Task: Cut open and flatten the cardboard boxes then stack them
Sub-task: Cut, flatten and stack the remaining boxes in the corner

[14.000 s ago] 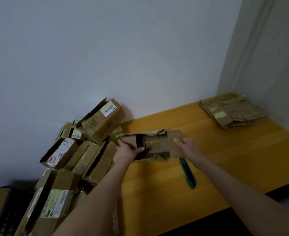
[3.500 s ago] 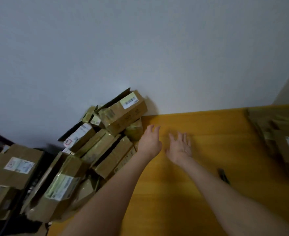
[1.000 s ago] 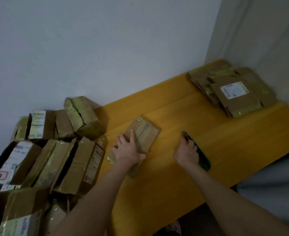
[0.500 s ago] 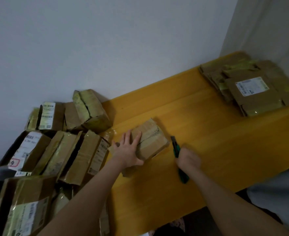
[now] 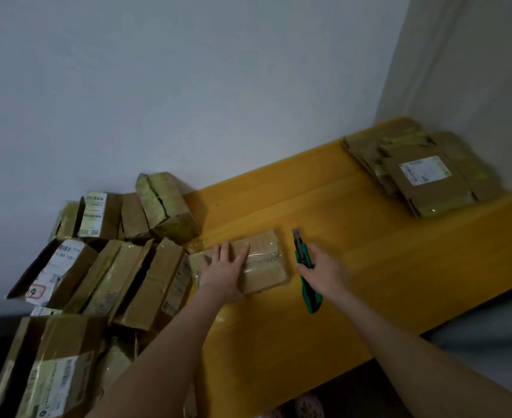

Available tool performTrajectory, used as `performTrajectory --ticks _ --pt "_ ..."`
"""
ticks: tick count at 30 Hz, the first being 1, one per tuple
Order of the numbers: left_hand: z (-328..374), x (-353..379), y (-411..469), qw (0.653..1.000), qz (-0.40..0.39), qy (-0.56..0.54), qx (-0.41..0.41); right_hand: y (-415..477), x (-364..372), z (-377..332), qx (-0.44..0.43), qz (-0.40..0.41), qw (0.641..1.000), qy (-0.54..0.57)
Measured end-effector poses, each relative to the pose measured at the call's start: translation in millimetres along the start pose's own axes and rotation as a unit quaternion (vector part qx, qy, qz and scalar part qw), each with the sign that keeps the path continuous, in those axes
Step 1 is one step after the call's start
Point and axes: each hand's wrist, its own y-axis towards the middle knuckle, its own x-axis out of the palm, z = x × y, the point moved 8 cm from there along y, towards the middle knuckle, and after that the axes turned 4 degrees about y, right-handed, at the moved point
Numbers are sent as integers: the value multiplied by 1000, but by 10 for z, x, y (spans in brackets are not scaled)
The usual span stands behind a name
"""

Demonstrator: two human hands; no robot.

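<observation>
A small taped cardboard box (image 5: 265, 263) lies on the yellow wooden table (image 5: 369, 267). My left hand (image 5: 223, 271) presses flat on its left half, fingers spread. Just right of the box, my right hand (image 5: 321, 273) grips the green utility knife (image 5: 304, 267); its blade end points away from me and its tail sticks out under my wrist. A stack of flattened boxes (image 5: 423, 173) lies at the table's far right corner, topped by a piece with a white label.
A heap of unopened cardboard boxes (image 5: 107, 260) fills the left side against the white wall. A curtain or second wall (image 5: 474, 70) closes off the right. The table's front edge runs diagonally at lower right.
My right hand has lifted the green knife and brought it beside the box. My left hand has stayed on the box, which has turned slightly. The camera view has shifted a little.
</observation>
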Motion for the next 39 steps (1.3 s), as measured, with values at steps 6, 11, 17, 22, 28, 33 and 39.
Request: performTrajectory --ticks 6,11,17,22,28,33,39 --pt "15 -13 -2 1000 -1 -22 6 -302 -45 -224 -61 -4 986 -156" --pt "6 1 -19 999 10 -38 0 -316 -63 -285 -59 -45 977 -201" --pt "9 11 -11 999 28 -33 0 -205 -79 -326 -63 -45 973 -215" --pt "11 38 -36 999 43 -33 -4 -192 -5 -334 -74 -61 972 -213" --pt "16 39 -46 999 42 -34 -8 -273 -44 -437 -102 -74 959 -253" --pt "22 20 -59 999 42 -29 -4 -383 -43 -512 -111 -75 947 -293" --pt "31 -4 -65 999 42 -21 5 -450 -31 -562 -124 -75 930 -339"
